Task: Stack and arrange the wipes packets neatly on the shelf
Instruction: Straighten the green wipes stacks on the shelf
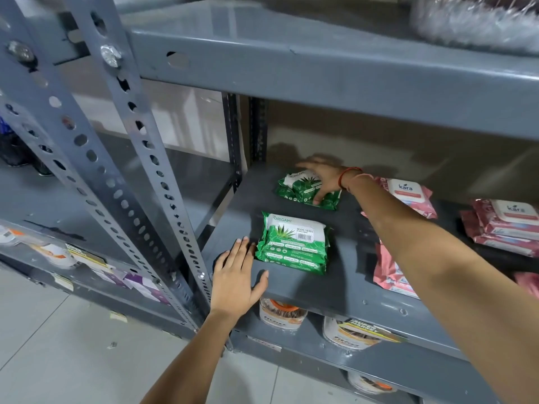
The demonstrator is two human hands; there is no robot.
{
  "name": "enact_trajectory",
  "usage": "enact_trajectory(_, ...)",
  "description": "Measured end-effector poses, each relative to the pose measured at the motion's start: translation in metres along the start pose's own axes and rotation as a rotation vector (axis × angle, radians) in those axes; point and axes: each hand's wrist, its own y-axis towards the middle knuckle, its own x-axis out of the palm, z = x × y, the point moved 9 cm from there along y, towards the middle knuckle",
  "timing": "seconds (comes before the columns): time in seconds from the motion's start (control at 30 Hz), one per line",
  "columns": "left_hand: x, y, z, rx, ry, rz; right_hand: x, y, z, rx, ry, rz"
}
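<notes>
Mid-frame, the right hand reaches deep along the grey metal shelf, its grip closed over the far stack of green Origami aloe vera wipes packets, thumb pressed on the near edge. Lower centre, the left hand lies flat with a wide grip, fingertips touching the near stack of green wipes packets. Pink Kara wipes packets sit at right.

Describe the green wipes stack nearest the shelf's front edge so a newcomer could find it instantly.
On the grey metal shelf, near its front left corner, beside the left hand, sits the front green stack. Unlike the rear green packets under the right hand, nobody grips it.
</notes>
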Motion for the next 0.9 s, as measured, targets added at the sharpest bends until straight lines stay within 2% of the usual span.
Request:
enact_trajectory(0.1, -0.001, 0.0, 0.0, 0.001, -0.003, 0.0, 0.007, -0.004, 0.012, 0.011, 0.148, -0.043)
enact_trajectory(0.2, -0.001, 0.0, 0.0, 0.0, -0.003, 0.0, 0.02, -0.003, 0.016, 0.048, 0.145, -0.02)
enact_trajectory(0.33, -0.001, 0.0, 0.0, 0.0, -0.002, 0.006, 0.019, -0.005, 0.012, 0.172, -0.023, 0.21)
enact_trajectory(0.43, -0.001, -0.002, 0.0, -0.003, -0.006, 0.005, 0.021, -0.01, 0.009, 0.266, -0.03, 0.371)
enact_trajectory(0.57, 0.0, -0.001, 0.0, -0.003, -0.007, -0.001, 0.019, -0.016, 0.005, 0.277, -0.084, 0.524)
enact_trajectory(0.77, 0.001, -0.001, -0.002, -0.005, -0.002, -0.004, 0.02, -0.016, 0.002, 0.239, -0.225, 0.567)
enact_trajectory(0.9, 0.002, 0.0, -0.002, -0.006, -0.007, -0.007, 0.02, -0.012, 0.002, 0.208, -0.285, 0.529)
